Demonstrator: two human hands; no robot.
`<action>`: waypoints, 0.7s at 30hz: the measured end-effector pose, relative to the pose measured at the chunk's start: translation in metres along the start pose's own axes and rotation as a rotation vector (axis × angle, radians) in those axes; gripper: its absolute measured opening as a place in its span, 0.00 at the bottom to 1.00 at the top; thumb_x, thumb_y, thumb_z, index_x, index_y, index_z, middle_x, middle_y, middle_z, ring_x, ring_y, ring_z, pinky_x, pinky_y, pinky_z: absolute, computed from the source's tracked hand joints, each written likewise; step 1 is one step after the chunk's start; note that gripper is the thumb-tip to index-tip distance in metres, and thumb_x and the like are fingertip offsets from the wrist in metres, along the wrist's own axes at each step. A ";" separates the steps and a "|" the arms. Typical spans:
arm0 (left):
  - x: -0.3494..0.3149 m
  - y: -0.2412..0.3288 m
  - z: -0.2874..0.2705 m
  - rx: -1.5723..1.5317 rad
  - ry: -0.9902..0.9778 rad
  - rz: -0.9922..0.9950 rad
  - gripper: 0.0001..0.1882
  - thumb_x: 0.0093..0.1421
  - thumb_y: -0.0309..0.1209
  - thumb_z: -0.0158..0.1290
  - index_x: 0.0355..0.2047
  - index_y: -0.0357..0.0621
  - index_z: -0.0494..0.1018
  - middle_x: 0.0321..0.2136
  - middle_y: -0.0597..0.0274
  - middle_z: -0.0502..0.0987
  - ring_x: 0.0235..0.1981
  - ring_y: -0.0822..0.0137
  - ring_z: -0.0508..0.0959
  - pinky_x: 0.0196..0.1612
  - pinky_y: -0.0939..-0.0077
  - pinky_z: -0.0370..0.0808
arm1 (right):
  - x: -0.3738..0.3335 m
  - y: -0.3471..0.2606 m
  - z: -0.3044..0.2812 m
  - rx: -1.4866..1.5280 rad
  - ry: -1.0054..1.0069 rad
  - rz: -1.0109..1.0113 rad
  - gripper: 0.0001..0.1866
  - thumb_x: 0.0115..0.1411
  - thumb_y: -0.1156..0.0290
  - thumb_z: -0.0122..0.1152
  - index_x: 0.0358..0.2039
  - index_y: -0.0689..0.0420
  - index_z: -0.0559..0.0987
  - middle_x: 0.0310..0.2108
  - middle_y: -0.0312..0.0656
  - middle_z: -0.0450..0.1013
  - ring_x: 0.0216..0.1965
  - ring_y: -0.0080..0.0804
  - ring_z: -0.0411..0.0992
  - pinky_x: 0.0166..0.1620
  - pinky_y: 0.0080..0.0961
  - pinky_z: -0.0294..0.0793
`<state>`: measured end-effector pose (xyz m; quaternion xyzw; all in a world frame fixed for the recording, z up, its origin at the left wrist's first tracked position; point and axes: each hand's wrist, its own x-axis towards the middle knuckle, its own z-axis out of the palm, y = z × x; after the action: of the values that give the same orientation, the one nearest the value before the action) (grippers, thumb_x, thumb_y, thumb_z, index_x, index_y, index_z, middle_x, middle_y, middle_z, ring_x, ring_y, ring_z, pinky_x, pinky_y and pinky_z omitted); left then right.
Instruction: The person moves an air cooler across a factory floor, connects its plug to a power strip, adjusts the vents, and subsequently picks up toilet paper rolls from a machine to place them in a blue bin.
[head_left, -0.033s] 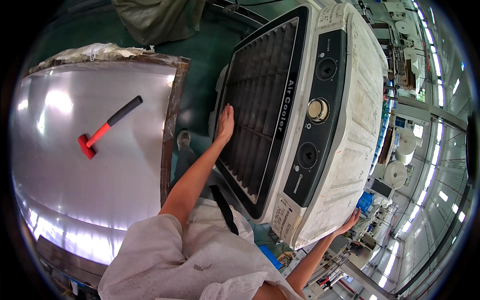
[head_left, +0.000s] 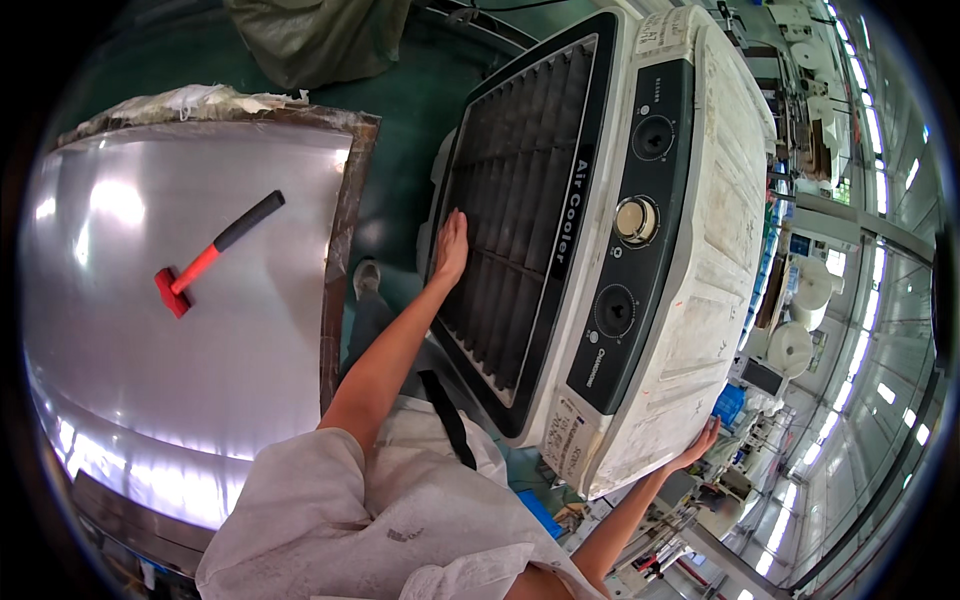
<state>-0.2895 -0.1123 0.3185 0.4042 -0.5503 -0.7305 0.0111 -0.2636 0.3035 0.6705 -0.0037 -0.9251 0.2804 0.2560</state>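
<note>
A large white air cooler (head_left: 715, 270) with a dark slatted grille (head_left: 515, 150) fills the middle of the view. My left hand (head_left: 452, 248) lies flat against the grille near its left edge, fingers straight and together, gripping nothing. At the cooler's near right corner, my right hand (head_left: 697, 447) rests against the white casing with its fingers stretched out; its palm side is partly hidden. Between the grille and the casing's right part runs a dark control panel (head_left: 590, 350) with a cream knob (head_left: 635, 220) and two round black dials.
Left of me stands a shiny metal-topped table (head_left: 120, 390) with a worn brown edge. A red hammer (head_left: 205, 262) with a black grip lies on it. Beyond is a draped greenish cover (head_left: 320, 40). On the right are workshop machines and white rolls (head_left: 790, 347).
</note>
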 end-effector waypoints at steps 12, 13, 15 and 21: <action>-0.001 -0.088 -0.001 0.089 0.067 -0.101 0.38 0.66 0.57 0.25 0.62 0.36 0.55 0.63 0.49 0.57 0.64 0.52 0.54 0.66 0.66 0.48 | 0.000 0.007 -0.001 -0.030 0.002 -0.052 0.25 0.66 0.57 0.37 0.52 0.62 0.73 0.60 0.43 0.58 0.58 0.35 0.61 0.59 0.35 0.62; 0.000 -0.094 0.000 0.097 0.078 -0.105 0.38 0.66 0.57 0.26 0.62 0.35 0.55 0.62 0.49 0.58 0.64 0.51 0.55 0.66 0.66 0.49 | 0.001 0.005 -0.001 -0.035 -0.003 -0.053 0.25 0.66 0.57 0.38 0.52 0.62 0.73 0.60 0.43 0.58 0.58 0.36 0.61 0.59 0.36 0.62; 0.005 -0.105 -0.001 0.072 0.074 -0.103 0.38 0.66 0.56 0.26 0.62 0.35 0.55 0.62 0.48 0.59 0.63 0.50 0.56 0.65 0.65 0.50 | 0.003 0.002 0.000 -0.044 -0.013 -0.059 0.25 0.65 0.56 0.38 0.52 0.60 0.73 0.60 0.45 0.58 0.58 0.37 0.61 0.59 0.37 0.63; -0.005 -0.080 -0.006 0.127 0.093 -0.086 0.35 0.66 0.54 0.30 0.58 0.34 0.61 0.58 0.45 0.63 0.60 0.48 0.61 0.63 0.64 0.54 | 0.001 0.022 -0.007 -0.025 -0.034 -0.183 0.26 0.65 0.55 0.37 0.52 0.62 0.73 0.61 0.47 0.57 0.58 0.39 0.61 0.59 0.38 0.63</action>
<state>-0.2483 -0.0828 0.2561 0.4606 -0.5766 -0.6745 -0.0204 -0.2641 0.3256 0.6643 0.0823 -0.9292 0.2442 0.2649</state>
